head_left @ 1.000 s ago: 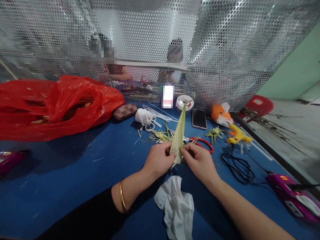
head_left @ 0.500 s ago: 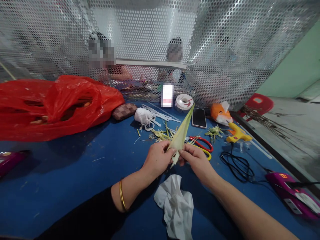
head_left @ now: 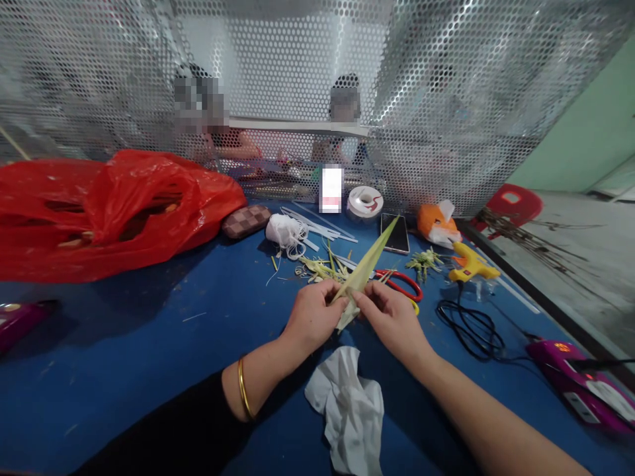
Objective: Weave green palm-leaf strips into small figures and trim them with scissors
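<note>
A pale green, pointed corn husk-like leaf (head_left: 368, 263) is pinched between both hands above the blue table. My left hand (head_left: 313, 311) grips its lower left edge, thumb on top. My right hand (head_left: 391, 314) presses thumb and fingers on the lower right part. The leaf's tip slants up to the right, and its whitish base shows below the thumbs. Just behind the hands lie scissors with red and yellow handles (head_left: 404, 284), partly covered by the right hand, and a pile of husk scraps (head_left: 322, 269). A crumpled white cloth or tissue (head_left: 350, 403) lies nearer me, below the hands.
A red plastic bag (head_left: 124, 218) fills the left side. Behind are a checkered pouch (head_left: 247, 221), white string (head_left: 286, 233), a ribbon spool (head_left: 364, 202) and a phone (head_left: 395, 233). A yellow glue gun (head_left: 473, 262), black cable (head_left: 471, 330) and purple power strip (head_left: 580, 383) lie right.
The leaf has turned, its tip swinging right and slightly down, and it looks narrower. My right thumb has moved up onto the leaf's base. The left hand has barely moved.
</note>
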Available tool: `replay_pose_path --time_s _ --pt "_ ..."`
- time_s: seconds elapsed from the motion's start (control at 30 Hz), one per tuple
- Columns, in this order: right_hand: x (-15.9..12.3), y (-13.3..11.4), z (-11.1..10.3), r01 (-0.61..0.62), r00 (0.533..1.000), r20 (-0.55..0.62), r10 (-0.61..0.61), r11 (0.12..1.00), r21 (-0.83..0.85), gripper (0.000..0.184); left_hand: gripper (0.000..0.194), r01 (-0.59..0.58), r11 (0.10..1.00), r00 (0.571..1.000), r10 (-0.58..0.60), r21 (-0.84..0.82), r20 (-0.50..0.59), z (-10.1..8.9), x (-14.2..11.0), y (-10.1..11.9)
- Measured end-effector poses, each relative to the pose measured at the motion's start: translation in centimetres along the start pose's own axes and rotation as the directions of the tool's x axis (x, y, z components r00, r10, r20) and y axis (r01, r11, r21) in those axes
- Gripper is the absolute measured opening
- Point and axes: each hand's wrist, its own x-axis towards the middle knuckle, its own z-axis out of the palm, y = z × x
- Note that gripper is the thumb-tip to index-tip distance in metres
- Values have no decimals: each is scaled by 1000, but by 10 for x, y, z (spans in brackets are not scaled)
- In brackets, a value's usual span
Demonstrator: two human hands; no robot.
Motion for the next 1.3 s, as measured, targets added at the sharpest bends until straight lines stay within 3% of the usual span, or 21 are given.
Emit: replay_pose_path --time_s 0.1,0.37,0.5,0.63,0.73,0.83,0.97,1.13,1.3 --pt "1 0 -2 -37 998 -57 41 997 68 33 11 4 1000 1000 -4 6 18 2 -1 -1" --pt "-1 -4 0 -25 995 100 14 994 105 28 20 1 1000 998 -3 20 58 1 -1 -4" --pt "-3 -10 0 -119 982 173 77 961 249 32 21 -19 995 1000 20 101 -9 -3 1 -3" --pt "-4 -11 0 -138 977 196 87 954 267 35 21 -6 989 999 12 147 -38 -6 4 -1" --pt "-3 -8 1 -100 987 142 76 980 174 31 17 -19 989 1000 22 150 -21 -4 2 -1" --pt "-2 -4 0 -29 999 -13 30 997 78 28 18 -30 985 999 32 171 -12 -2 -1 0" --pt "1 -1 -3 -32 990 -132 45 994 103 29 22 -56 976 998 51 209 26 0 -3 0" --pt "0 -1 -1 -30 993 -105 49 985 169 24 18 -44 974 998 32 222 57 0 -2 0" --pt "-4 -6 -1 4 1000 -29 -2 997 81 25 19 -87 970 996 77 225 55 -4 -2 3"
